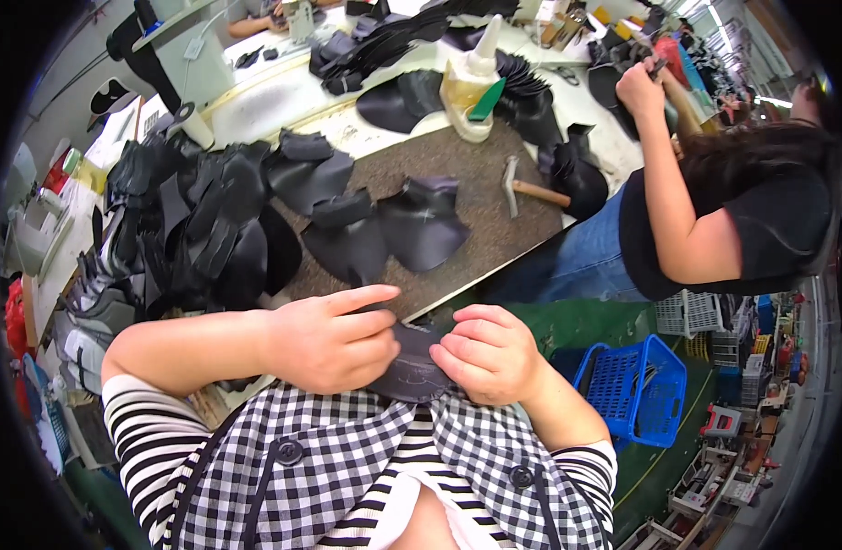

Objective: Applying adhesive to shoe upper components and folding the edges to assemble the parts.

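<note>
Close to my chest, a black shoe upper piece (pixel 412 367) is stretched between my two hands. My left hand (pixel 334 339) pinches its left side, with the index finger sticking out above it. My right hand (pixel 488 356) has its fingers curled over the right side, the thumb hidden. Stitching shows along the lower, curved band of the piece. Beyond my hands, two black shoe uppers (pixel 423 223) lie side by side on a brown work board (pixel 384 170), and another black upper (pixel 311 174) overlaps the board's far left edge.
Black uppers are heaped (pixel 210 215) on the left. A wooden-handled hammer (pixel 540 191) lies on the board, near a whitish bottle (pixel 471 92) with a pointed nozzle. At the right stands a co-worker (pixel 723 211) with arms raised; a blue basket (pixel 636 390) sits on the green floor.
</note>
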Demonstrator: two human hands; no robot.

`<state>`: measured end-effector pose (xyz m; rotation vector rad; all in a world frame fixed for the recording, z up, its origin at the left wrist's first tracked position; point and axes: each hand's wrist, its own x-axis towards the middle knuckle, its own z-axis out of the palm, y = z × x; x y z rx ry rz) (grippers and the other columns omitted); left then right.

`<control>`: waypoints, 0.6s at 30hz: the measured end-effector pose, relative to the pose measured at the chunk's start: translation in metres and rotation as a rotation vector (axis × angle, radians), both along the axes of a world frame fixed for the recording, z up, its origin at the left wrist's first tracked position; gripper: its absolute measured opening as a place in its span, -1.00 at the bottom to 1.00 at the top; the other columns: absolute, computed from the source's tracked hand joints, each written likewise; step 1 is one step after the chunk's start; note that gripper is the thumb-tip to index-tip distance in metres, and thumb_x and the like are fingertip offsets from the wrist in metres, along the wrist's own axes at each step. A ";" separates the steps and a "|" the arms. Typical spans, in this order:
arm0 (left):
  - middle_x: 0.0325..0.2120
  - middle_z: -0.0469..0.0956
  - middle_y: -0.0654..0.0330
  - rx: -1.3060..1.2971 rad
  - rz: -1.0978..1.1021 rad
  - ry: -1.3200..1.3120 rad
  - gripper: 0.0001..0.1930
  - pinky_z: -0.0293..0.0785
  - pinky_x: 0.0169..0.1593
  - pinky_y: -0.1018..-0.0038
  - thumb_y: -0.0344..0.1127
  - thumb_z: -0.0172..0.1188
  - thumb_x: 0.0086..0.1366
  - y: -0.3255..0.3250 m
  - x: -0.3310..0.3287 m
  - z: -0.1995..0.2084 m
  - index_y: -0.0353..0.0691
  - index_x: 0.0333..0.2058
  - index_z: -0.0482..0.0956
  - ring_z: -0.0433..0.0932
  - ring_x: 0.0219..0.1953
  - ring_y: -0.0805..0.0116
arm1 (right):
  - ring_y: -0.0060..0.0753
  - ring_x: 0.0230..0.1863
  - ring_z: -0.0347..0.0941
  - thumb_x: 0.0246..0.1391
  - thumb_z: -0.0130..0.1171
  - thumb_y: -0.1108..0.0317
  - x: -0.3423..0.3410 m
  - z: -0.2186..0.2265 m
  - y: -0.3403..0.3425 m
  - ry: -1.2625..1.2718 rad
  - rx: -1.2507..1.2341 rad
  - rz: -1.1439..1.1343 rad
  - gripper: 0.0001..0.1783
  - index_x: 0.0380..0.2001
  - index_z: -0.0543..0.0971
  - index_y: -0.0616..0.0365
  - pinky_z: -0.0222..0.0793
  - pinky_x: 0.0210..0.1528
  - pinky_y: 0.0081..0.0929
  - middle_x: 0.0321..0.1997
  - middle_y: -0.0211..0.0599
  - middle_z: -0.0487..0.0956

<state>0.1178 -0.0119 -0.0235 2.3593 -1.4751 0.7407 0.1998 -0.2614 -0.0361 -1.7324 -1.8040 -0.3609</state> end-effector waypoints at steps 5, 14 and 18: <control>-0.38 0.53 0.15 -0.047 0.071 0.082 -0.72 0.48 0.11 0.20 -0.28 0.15 -0.06 0.003 0.002 -0.013 -0.31 -0.36 0.60 0.55 -0.23 0.24 | -0.14 -0.11 0.50 -0.40 0.25 0.43 0.001 -0.004 0.009 0.246 -0.125 -0.049 -0.54 -0.23 0.57 0.15 0.45 0.00 -0.19 -0.18 -0.26 0.56; -0.35 0.54 0.14 -0.025 0.033 0.133 -0.71 0.50 0.09 0.22 -0.30 0.19 -0.06 0.017 -0.009 0.003 -0.31 -0.32 0.59 0.56 -0.22 0.25 | -0.16 -0.24 0.55 -0.34 0.29 0.32 -0.003 0.002 0.002 0.319 -0.040 0.055 -0.61 -0.29 0.60 0.17 0.49 -0.12 -0.25 -0.28 -0.29 0.60; -0.37 0.55 0.11 -0.177 0.077 0.251 -0.71 0.52 0.08 0.22 -0.41 0.26 -0.02 0.026 -0.003 -0.008 -0.31 -0.25 0.59 0.58 -0.24 0.20 | -0.24 -0.23 0.57 -0.17 0.36 0.31 0.012 -0.010 0.003 0.580 0.001 0.004 -0.71 -0.32 0.63 0.15 0.46 -0.11 -0.33 -0.29 -0.29 0.62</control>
